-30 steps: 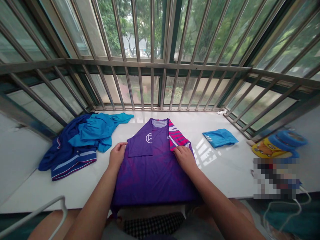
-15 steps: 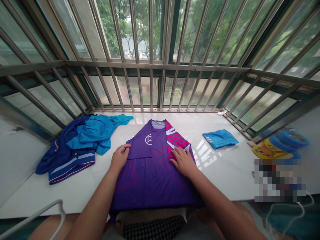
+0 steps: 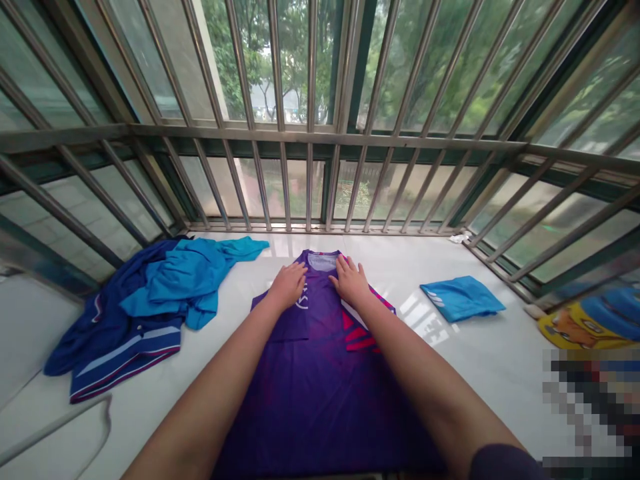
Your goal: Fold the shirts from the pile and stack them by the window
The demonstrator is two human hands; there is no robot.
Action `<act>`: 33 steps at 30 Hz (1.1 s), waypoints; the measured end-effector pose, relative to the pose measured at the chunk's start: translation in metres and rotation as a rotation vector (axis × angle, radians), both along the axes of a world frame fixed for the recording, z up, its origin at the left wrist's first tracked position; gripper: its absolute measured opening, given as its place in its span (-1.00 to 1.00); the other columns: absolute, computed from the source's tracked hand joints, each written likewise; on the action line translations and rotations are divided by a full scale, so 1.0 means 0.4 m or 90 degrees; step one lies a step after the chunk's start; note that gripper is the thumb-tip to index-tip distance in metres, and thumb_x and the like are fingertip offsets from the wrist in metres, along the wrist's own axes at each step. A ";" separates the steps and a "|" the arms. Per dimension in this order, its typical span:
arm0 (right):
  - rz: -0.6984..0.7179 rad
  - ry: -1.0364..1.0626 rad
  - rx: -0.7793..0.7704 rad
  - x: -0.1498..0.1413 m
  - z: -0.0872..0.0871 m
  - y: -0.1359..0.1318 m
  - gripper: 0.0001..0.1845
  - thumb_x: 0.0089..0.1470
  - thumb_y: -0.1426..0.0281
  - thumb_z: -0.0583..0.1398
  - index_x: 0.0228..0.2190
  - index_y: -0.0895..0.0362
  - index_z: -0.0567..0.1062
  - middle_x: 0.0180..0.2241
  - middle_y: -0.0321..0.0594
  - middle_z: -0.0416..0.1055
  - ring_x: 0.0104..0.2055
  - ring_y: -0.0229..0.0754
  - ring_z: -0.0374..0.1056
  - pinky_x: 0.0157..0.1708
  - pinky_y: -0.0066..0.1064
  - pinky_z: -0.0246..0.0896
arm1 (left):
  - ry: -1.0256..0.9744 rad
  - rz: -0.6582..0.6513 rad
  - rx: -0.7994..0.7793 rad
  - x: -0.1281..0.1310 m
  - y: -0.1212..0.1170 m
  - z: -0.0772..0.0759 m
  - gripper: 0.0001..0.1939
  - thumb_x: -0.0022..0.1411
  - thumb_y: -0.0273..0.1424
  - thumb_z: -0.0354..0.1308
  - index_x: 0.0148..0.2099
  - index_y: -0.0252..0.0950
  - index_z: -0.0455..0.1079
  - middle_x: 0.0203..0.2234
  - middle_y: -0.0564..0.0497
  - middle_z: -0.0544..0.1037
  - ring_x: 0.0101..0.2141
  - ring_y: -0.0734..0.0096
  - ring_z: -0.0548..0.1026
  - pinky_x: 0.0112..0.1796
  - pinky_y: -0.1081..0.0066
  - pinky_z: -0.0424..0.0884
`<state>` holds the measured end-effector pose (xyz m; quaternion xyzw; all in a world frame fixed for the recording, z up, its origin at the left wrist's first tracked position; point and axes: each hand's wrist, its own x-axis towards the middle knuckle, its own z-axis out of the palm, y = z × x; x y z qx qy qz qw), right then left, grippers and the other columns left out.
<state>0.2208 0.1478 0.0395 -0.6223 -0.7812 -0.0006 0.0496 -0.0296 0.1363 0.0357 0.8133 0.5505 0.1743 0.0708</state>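
Observation:
A purple T-shirt (image 3: 325, 387) lies spread on the white ledge, its collar toward the window and its hem toward me. Both sleeves are folded inward over the front; the right one has pink, red and white stripes. My left hand (image 3: 289, 285) rests flat on the shirt just left of the collar, fingers stretched out and partly over a white logo. On the other side of the collar lies my right hand (image 3: 351, 280), its fingers spread on the shoulder. Neither hand grips the cloth.
Crumpled light-blue cloth (image 3: 185, 277) and a dark-blue striped garment (image 3: 125, 353) lie at the left. A folded blue garment (image 3: 463, 298) is on the right, near a yellow and blue container (image 3: 575, 323). Metal bars (image 3: 320, 138) enclose the ledge. A white curved rod (image 3: 55, 427) shows at lower left.
Both hands have moved forward up the shirt, from its sides to the shoulders beside the collar. The view has come closer over the ledge.

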 end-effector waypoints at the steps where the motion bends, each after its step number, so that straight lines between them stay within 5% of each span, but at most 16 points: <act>1: -0.004 -0.001 -0.002 -0.004 -0.006 0.025 -0.26 0.51 0.07 0.00 0.52 0.13 0.17 0.60 -0.01 -0.12 0.62 0.20 -0.17 0.51 0.25 -0.19 | 0.024 0.010 -0.017 0.028 0.038 0.003 -0.51 0.55 -0.32 -0.05 0.39 -0.17 0.43 0.46 -0.09 0.38 0.47 0.10 0.27 0.45 -0.10 0.18; 8: -0.087 0.020 -0.062 0.022 -0.058 0.120 -0.21 0.52 -0.01 -0.09 0.53 0.19 0.13 0.60 0.03 -0.12 0.61 0.22 -0.15 0.49 0.25 -0.14 | 0.054 0.121 -0.064 0.062 0.181 -0.064 -0.40 0.57 -0.18 -0.07 0.53 -0.21 0.24 0.52 -0.22 0.26 0.48 -0.10 0.20 0.44 -0.29 0.08; 13: -0.103 0.032 -0.061 0.033 -0.083 0.130 -0.16 0.52 -0.09 -0.16 0.57 0.12 0.02 0.61 -0.02 -0.17 0.63 0.17 -0.23 0.52 0.25 -0.27 | 0.067 0.143 -0.056 0.059 0.188 -0.089 -0.33 0.57 -0.11 -0.13 0.60 -0.19 0.12 0.57 -0.13 0.14 0.51 -0.06 0.14 0.47 -0.27 -0.02; 18: -0.105 0.038 -0.071 0.035 -0.091 0.130 -0.12 0.50 -0.13 -0.19 0.58 0.11 -0.01 0.62 -0.05 -0.20 0.64 0.14 -0.27 0.53 0.25 -0.34 | 0.079 0.048 -0.044 0.077 0.210 -0.082 -0.36 0.58 -0.18 -0.17 0.61 -0.10 0.10 0.57 -0.01 0.14 0.53 0.11 0.10 0.51 -0.14 -0.08; 27: -0.096 0.060 -0.109 0.043 -0.084 0.142 -0.07 0.48 -0.17 -0.27 0.59 0.11 -0.07 0.63 -0.07 -0.30 0.65 0.10 -0.35 0.54 0.24 -0.45 | 0.098 0.132 -0.112 0.076 0.223 -0.087 -0.22 0.56 0.04 -0.24 0.65 -0.16 -0.03 0.61 -0.04 -0.02 0.57 0.04 -0.01 0.50 -0.24 -0.13; 33: -0.160 0.055 -0.153 0.140 -0.070 0.131 -0.14 0.51 -0.08 -0.28 0.58 0.14 -0.07 0.63 -0.02 -0.32 0.65 0.14 -0.39 0.51 0.31 -0.38 | 0.108 0.153 -0.123 0.043 0.199 -0.081 -0.18 0.55 0.07 -0.28 0.66 -0.19 -0.07 0.61 -0.07 -0.02 0.57 0.04 -0.03 0.50 -0.21 -0.12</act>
